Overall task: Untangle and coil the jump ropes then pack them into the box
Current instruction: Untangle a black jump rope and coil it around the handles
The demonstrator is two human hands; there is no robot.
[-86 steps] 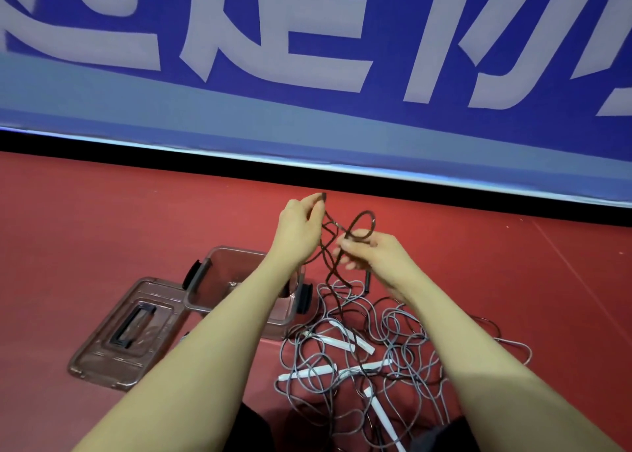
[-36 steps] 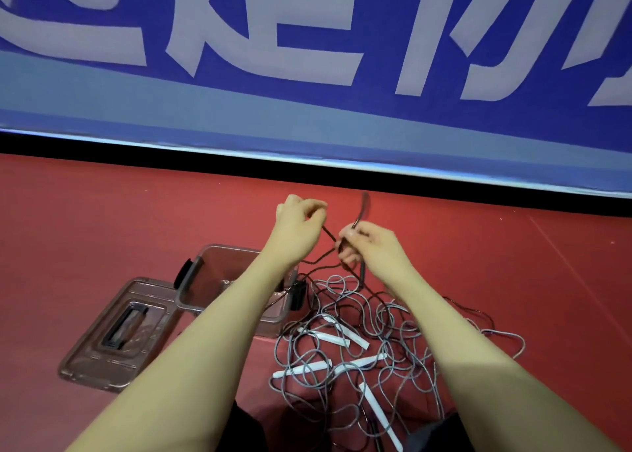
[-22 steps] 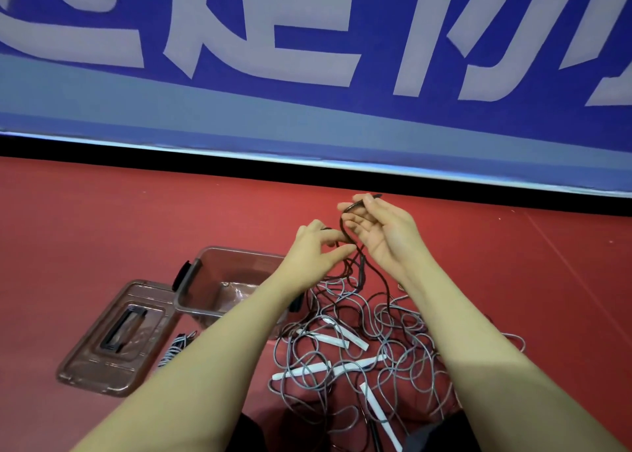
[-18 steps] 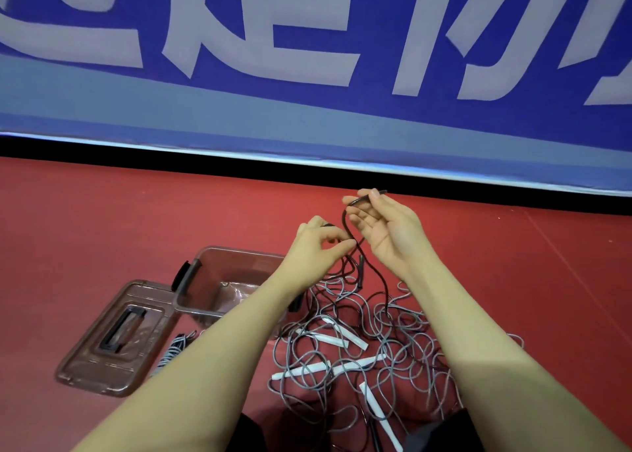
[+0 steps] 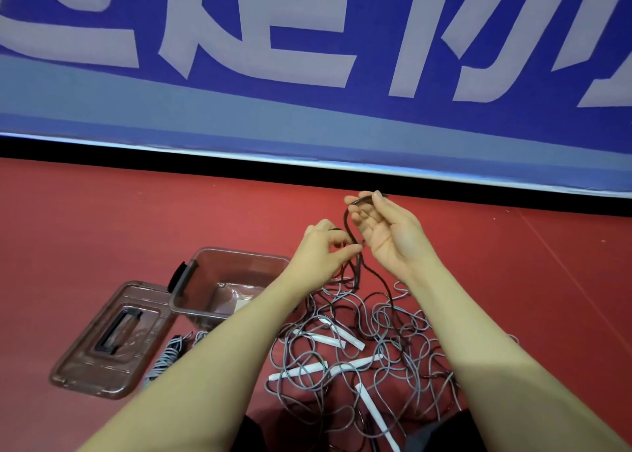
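Note:
A tangle of grey jump ropes [image 5: 372, 345] with white handles [image 5: 328, 339] lies on the red floor in front of me. A dark rope [image 5: 346, 220] rises out of the pile between my hands. My left hand [image 5: 321, 249] pinches this rope at its fingertips. Palm up, my right hand [image 5: 386, 232] holds the rope's upper end between thumb and forefinger. The clear brown box [image 5: 191, 280] stands open to the left of the pile, partly behind my left forearm.
The box's lid [image 5: 106, 340] lies flat on the floor left of the box. A coiled striped rope [image 5: 167, 356] lies between lid and my left forearm. A blue banner wall [image 5: 307, 75] closes off the floor behind.
My right hand has turned palm up and risen, lifting the dark rope's end. My left hand has dropped a little and still pinches the rope. The loop seen earlier is gone.

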